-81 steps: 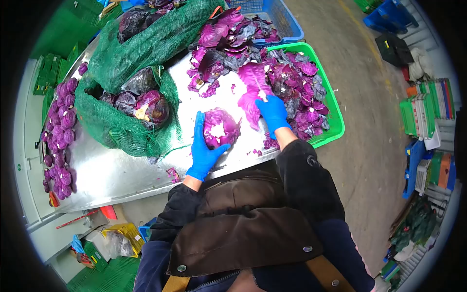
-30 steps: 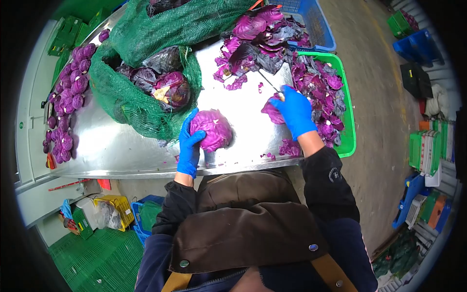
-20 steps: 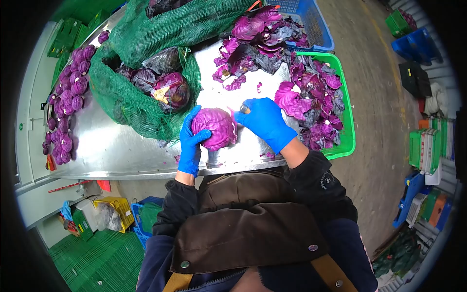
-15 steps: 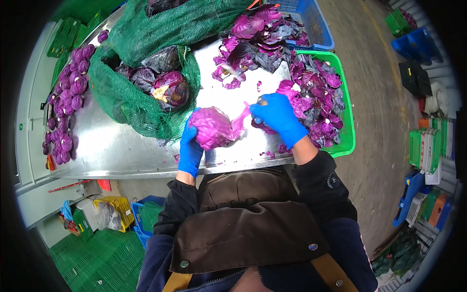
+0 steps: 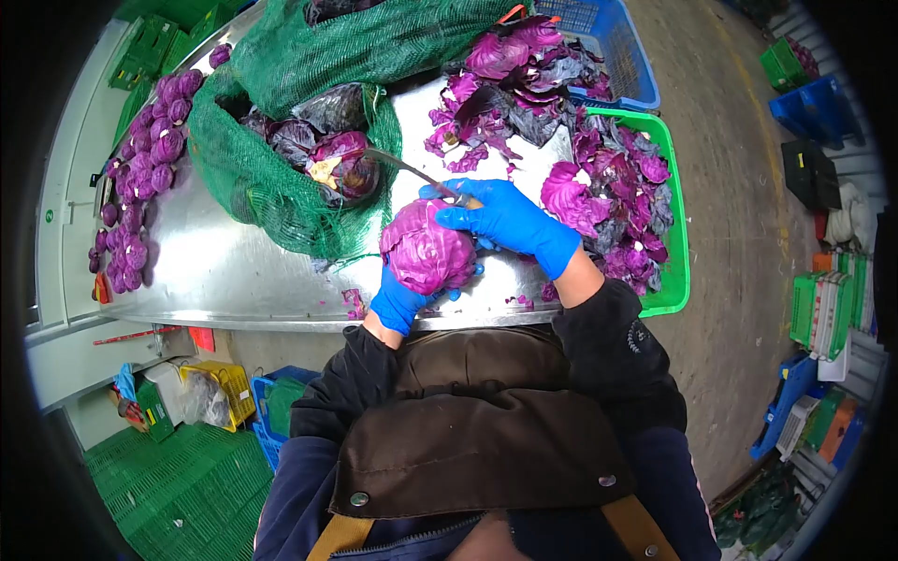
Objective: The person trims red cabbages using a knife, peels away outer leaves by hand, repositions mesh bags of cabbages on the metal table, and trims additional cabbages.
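A purple cabbage [image 5: 427,249] rests in my left hand [image 5: 400,301], blue-gloved, which cups it from below near the table's front edge. My right hand [image 5: 500,217], also gloved in blue, is closed on the handle of a knife [image 5: 412,170]. The blade points to the upper left, above the cabbage, and some right-hand fingers touch the cabbage's top right. Left of it, a green mesh bag [image 5: 271,201] lies open around several dark cabbages [image 5: 346,168]. Loose purple leaves [image 5: 486,112] are heaped behind my hands.
On the metal table [image 5: 224,280], several small cabbages [image 5: 140,173] line the left edge. A green crate [image 5: 675,234] full of leaves stands at the right, with a blue crate [image 5: 636,70] behind it. A yellow basket [image 5: 234,388] and blue basket [image 5: 271,449] sit below the table.
My left hand has gone from the cabbage's left side to beneath it. My right hand has come left onto the cabbage with the knife; the strip of leaf it was pulling is gone from view.
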`<action>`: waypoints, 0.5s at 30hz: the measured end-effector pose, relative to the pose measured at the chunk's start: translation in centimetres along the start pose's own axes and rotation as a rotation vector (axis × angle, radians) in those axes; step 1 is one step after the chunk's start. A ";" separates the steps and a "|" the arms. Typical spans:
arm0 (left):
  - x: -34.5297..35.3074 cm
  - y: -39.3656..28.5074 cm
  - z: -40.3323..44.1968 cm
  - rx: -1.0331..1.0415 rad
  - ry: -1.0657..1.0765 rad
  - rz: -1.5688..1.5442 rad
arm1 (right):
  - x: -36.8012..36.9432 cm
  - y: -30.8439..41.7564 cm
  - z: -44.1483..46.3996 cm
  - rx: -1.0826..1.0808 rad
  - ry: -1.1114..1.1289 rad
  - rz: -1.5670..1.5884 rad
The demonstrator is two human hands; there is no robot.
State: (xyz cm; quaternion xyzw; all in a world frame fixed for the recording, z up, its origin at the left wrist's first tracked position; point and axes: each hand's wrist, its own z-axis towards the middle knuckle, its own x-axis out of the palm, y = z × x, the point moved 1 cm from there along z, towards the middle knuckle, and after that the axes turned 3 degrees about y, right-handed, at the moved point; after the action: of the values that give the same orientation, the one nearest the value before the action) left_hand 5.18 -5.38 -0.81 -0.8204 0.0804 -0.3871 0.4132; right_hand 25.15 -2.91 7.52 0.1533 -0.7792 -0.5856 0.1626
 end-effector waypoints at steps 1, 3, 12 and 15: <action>0.1 -0.1 0.0 0.017 -0.017 0.008 | -0.1 -0.4 0.0 0.001 0.003 -0.003; 0.4 -0.3 0.0 0.062 -0.067 0.024 | -0.5 -0.6 -0.7 -0.150 -0.093 0.082; 0.2 -3.1 -0.3 0.000 -0.309 -0.731 | -1.3 -0.6 -4.3 -0.178 -0.462 -0.391; -0.1 -2.4 0.6 0.069 -0.126 -0.717 | 2.8 1.6 -3.5 -0.316 -0.369 -0.534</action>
State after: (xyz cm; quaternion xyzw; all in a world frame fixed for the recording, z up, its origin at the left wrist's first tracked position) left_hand 5.11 -3.41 0.70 -0.8042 -0.2513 -0.4584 0.2826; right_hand 24.06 -6.70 10.20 0.2160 -0.6278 -0.7385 -0.1176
